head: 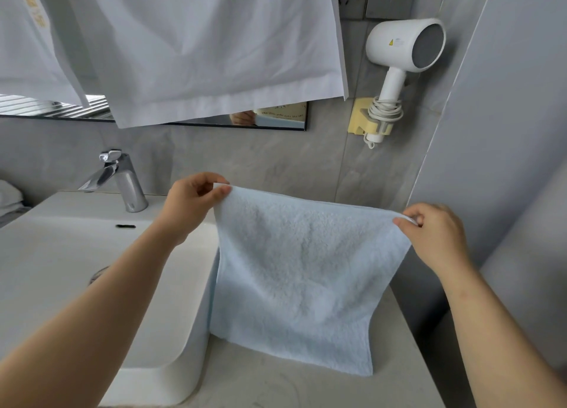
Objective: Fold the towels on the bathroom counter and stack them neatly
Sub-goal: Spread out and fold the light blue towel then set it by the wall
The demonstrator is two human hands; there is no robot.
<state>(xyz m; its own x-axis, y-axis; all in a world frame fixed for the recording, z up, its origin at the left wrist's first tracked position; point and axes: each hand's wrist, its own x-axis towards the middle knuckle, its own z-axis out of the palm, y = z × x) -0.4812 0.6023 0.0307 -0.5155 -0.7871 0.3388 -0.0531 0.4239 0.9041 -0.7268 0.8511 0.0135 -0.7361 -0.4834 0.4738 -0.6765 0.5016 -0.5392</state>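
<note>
Hanging over a grey counter (276, 386) beside a white basin (76, 254), a towel (300, 272).

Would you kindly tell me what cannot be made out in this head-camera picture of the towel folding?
All in the head view:
Counter behind the light blue towel, which the left hand and right hand pinch at its top corners: hidden by it.
Mirror: mostly covered by the hanging white cloth.
Basin drain: largely behind the left forearm.
Pale bundle at the left edge: cut off.
Hair dryer label: too small to read.
</note>
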